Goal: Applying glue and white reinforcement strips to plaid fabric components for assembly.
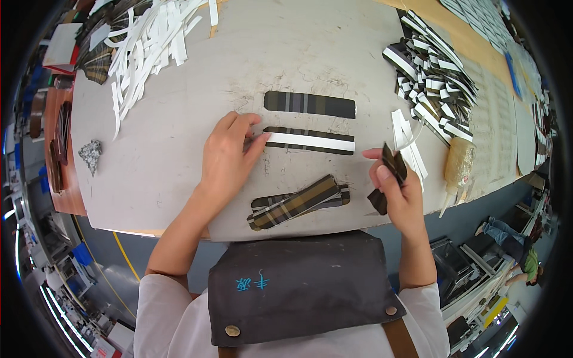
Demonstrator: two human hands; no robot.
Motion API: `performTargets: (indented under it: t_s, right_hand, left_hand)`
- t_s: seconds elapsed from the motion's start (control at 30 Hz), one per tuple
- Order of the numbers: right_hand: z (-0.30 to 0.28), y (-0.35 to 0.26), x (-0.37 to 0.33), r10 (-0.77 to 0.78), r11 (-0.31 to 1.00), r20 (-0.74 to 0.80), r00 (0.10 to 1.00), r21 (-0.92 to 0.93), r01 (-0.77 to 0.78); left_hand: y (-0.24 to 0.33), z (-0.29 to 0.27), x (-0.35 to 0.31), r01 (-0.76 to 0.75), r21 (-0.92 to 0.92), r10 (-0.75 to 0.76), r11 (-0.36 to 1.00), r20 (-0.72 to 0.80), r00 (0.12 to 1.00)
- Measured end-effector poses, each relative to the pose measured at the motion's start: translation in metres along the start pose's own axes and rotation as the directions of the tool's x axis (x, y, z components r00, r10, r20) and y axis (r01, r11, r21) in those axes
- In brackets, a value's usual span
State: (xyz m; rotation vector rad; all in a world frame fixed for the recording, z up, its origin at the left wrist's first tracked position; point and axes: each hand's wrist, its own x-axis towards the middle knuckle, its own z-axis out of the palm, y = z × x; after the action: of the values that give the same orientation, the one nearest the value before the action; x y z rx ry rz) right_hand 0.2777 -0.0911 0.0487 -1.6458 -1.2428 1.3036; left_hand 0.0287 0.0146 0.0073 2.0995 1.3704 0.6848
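My left hand (230, 152) is at the left end of a dark plaid fabric strip (310, 149), its thumb tip touching that end and its index finger apart from the thumb. A white paper-like strip (313, 141) lies lengthwise along this plaid piece. Just beyond it is another plaid fabric strip (310, 104), bare on top. To the right, my right hand (403, 194) is closed around dark fabric strips (394, 164) that stick out above and below the fingers. Close to the table's near edge, several plaid strips (298, 203) lie crossed in a small stack.
White strips (155, 48) are heaped at the far left, and plaid-and-white strips (433, 77) at the far right. Loose white strips (409, 140) and a nozzled, yellowish bottle (459, 164) are beyond my right hand. A crumpled grey piece (91, 156) sits left. Another person (516, 253) is off to the right.
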Motion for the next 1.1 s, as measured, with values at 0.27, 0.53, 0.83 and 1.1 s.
performTargets:
  t_s: [0.27, 0.53, 0.83, 1.1]
  right_hand:
    - [0.003, -0.008, 0.017, 0.040, 0.999, -0.075, 0.996, -0.005, -0.040]
    - [0.035, -0.003, 0.036, -0.417, 0.842, -0.004, 0.909, -0.378, 0.385]
    - [0.025, -0.005, 0.029, -0.330, 0.870, -0.025, 0.943, -0.395, 0.294]
    - [0.011, -0.006, 0.017, -0.233, 0.910, -0.143, 0.962, -0.382, 0.163]
  left_hand:
    - [-0.004, -0.003, 0.008, -0.007, -0.061, 0.010, 0.998, 0.055, 0.998]
    - [0.015, -0.015, 0.012, 0.557, -0.505, -0.337, 0.660, 0.464, 0.819]
    - [-0.001, -0.008, 0.020, 0.120, -0.200, -0.100, 0.972, 0.110, 0.989]
    - [-0.003, 0.001, 0.048, 0.068, -0.026, -0.066, 0.997, 0.072, 0.995]
